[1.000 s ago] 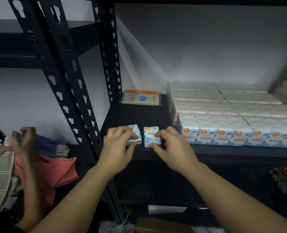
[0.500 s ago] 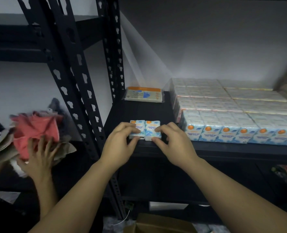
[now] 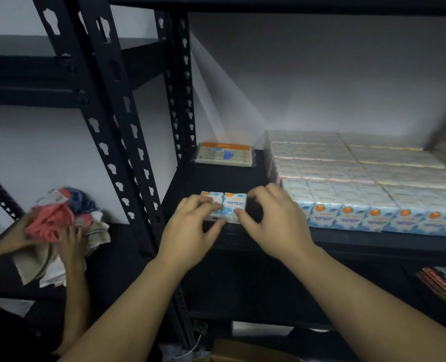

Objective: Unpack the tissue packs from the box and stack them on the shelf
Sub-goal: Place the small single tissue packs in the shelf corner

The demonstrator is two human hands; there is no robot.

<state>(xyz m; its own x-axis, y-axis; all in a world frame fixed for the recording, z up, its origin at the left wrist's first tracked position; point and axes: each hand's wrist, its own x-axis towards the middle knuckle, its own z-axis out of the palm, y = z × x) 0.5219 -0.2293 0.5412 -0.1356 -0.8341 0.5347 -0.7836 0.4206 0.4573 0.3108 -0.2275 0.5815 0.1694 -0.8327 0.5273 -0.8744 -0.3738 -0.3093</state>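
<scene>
1. My left hand (image 3: 190,228) covers most of the left tissue pack (image 3: 211,201), so only its top strip and a bit of print show. My fingers are clamped on it, thumb under the front edge.
2. My right hand (image 3: 274,226) pinches the right tissue pack (image 3: 234,207), thumb on the lower front corner and the other fingers curled over its right side. Its front is readable: "fragrance free mini tissue", an orange dot on top, blue swirls below.
3. Both packs stand upright, touching side by side, at the front edge of the black metal shelf (image 3: 216,178), well left of the big block.
4. That big block of stacked packs (image 3: 360,178) is glossy plastic wrap. The far rows wash out into pale blur and the right end runs off the frame.
5. A flat orange-topped pack (image 3: 225,154) lies at the back by the slotted post (image 3: 180,100). Its label is too soft to read.
6. Lower left, someone else's hands (image 3: 70,244) are in a pile of cloths (image 3: 59,226), red, blue and beige, all crumpled. Those arms are cut off by the frame.
7. A cardboard box (image 3: 242,351) at the bottom is mostly hidden by my arms, and whatever's in it isn't visible.
8. Some red printed packages (image 3: 444,283) poke in on the lower right shelf, half cropped.
</scene>
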